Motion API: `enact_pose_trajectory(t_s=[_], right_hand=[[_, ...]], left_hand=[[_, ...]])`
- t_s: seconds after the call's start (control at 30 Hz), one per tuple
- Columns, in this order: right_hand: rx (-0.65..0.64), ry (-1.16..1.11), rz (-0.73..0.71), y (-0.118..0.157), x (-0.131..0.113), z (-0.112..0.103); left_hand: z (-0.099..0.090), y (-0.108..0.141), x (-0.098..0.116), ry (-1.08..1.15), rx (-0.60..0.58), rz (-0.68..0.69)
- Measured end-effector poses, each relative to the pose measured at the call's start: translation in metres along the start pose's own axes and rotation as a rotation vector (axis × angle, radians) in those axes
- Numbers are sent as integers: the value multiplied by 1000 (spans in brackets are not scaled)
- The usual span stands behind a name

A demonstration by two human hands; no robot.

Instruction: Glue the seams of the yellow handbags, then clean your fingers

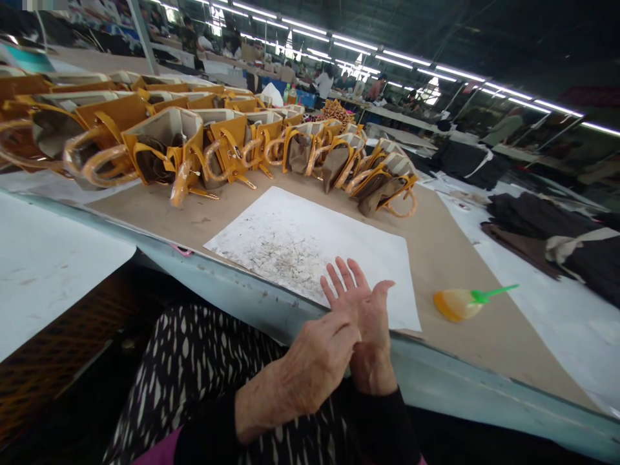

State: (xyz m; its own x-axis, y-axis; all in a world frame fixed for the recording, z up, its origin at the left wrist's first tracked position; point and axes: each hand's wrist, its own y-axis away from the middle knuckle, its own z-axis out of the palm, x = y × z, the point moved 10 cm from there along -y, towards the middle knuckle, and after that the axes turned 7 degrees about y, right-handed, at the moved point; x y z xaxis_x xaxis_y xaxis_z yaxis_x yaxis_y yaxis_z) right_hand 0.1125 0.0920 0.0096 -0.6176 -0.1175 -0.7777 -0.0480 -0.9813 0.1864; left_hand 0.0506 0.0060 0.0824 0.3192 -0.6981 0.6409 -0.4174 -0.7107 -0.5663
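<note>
My right hand (363, 303) is held palm up over the near edge of the white sheet (349, 226), fingers stretched out and thumb apart, with nothing lying on the palm that I can see. Closed in a pinch, my left hand (322, 355) touches the heel of the right palm near the wrist. Whatever its fingertips may hold is too small to make out. Dark smudges of glue or dirt cover the sheet's left half. To the right, a squeeze bottle (455, 305) with orange liquid and a green spout lies tilted on brown paper.
Rows of yellow-tan handbags (165, 142) with plastic-wrapped handles fill the table's far side. Dark fabric bundles (547, 226) lie at right. Brown paper (436, 245) covers the table, whose rounded edge (450, 368) is close to my lap. People work at distant tables.
</note>
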Motion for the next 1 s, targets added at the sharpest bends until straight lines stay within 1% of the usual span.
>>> enact_pose_trajectory(t_s=[0.07, 0.13, 0.2, 0.27, 0.4, 0.47, 0.5, 0.53, 0.57, 0.67, 0.7, 0.73, 0.77, 0.87, 1.0], right_hand=[[-37, 25, 2, 3, 1, 8], [-54, 47, -8, 5, 1, 12], [-43, 58, -19, 4, 2, 10], [-22, 62, -15, 1, 5, 4], [6, 63, 13, -3, 12, -8], [-1, 57, 1, -3, 11, -8], [-9, 52, -4, -2, 9, -7], [-17, 49, -8, -1, 6, -4], [-24, 47, -11, 0, 4, -1], [-42, 53, -13, 5, 0, 9], [-52, 55, -10, 6, 0, 12], [-64, 55, -4, 7, 0, 15], [-74, 52, -1, 7, 1, 17], [-78, 37, -2, 5, 2, 15], [-40, 27, 22, 1, 8, 5]], left_hand=[[-7, -8, -5, 52, 65, -37], [-8, -13, -6, 76, 76, -54], [-6, -14, -2, 62, 64, -35], [-1, -10, 3, 9, 7, -4], [13, 4, 9, -123, -178, 73], [14, 8, 12, -144, -240, 102], [13, 8, 12, -140, -249, 105], [9, 7, 11, -128, -232, 97], [3, 4, 9, -108, -183, 78], [-17, -7, 2, 4, 34, 11], [-20, -9, 1, 40, 79, -5], [-19, -10, 0, 61, 97, -10], [-16, -11, 1, 67, 88, -5], [-2, -7, 7, 9, -2, 29], [10, 2, 14, -86, -171, 80]])
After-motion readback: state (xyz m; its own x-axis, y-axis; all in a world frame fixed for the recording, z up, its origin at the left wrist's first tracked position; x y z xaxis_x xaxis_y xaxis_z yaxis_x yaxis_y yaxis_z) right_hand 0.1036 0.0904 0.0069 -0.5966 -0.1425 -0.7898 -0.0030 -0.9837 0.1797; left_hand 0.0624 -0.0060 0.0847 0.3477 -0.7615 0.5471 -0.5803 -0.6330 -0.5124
